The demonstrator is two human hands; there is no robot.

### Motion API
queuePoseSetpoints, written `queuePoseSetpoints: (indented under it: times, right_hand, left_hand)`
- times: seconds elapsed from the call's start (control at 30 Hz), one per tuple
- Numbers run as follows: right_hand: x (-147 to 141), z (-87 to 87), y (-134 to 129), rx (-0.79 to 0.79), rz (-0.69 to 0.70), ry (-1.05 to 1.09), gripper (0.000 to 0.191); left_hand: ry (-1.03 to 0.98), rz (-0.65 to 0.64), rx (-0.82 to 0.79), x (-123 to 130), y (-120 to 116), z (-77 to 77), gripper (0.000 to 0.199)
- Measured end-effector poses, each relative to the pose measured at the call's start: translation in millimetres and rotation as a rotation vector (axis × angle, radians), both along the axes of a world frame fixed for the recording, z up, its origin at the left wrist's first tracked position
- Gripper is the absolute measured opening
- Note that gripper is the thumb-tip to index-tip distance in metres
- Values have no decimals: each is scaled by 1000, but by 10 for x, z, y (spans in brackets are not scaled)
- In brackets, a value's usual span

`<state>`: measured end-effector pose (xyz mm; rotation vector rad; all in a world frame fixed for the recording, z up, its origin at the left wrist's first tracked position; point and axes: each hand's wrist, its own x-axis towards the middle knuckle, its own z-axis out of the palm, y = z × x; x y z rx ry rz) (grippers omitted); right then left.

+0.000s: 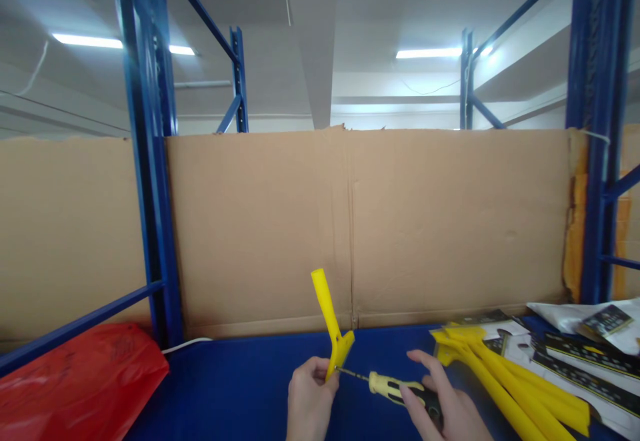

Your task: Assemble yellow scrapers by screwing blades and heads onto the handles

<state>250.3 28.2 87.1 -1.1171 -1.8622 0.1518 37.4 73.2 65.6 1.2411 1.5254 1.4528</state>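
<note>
A yellow plastic handle (326, 304), tube-like at its upper end and forked lower down, stands tilted over the blue surface. My left hand (311, 394) is closed around its lower end. In my right hand (445, 401) is a screwdriver (393, 386) with a cream and black grip, its shaft pointing left. The screwdriver's tip meets the lower part of the yellow handle, close to my left fingertips. My right thumb and some fingers rest on the grip, while the index finger is raised off it. Whether a screw sits under the tip is too small to tell.
Several yellow plastic parts (520, 381) lie at the right beside black and white packages (595, 368). A red plastic bag (95, 381) is at the left. Behind the blue tabletop (235, 388) rises a cardboard panel (260, 228), between blue metal posts (155, 228).
</note>
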Motion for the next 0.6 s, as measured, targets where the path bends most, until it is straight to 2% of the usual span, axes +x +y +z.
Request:
queuePoseSetpoints:
  times: [0.07,0.17,0.3,0.43,0.5,0.6]
  right_hand:
    - [-18,-18,11,29,-10,69,35]
    - [-47,-24,14,97,-53,225,34]
    - [-63,8,-17,0,-27,154,28]
    - [-107,-32,-16,6,-127,241,36]
    - [-125,-69,5,12,-79,305,41]
    - [-101,-80,29,-18,-8,334,34]
  left_hand:
    - [-1,2,0,1,1,1,21]
    - [-4,0,1,12,1,12,22]
    - [-4,-7,22,23,-6,25,22]
    - [-3,3,23,10,-10,20,23]
    - [-2,14,18,3,-9,18,24]
    - [7,22,22,9,-12,17,25]
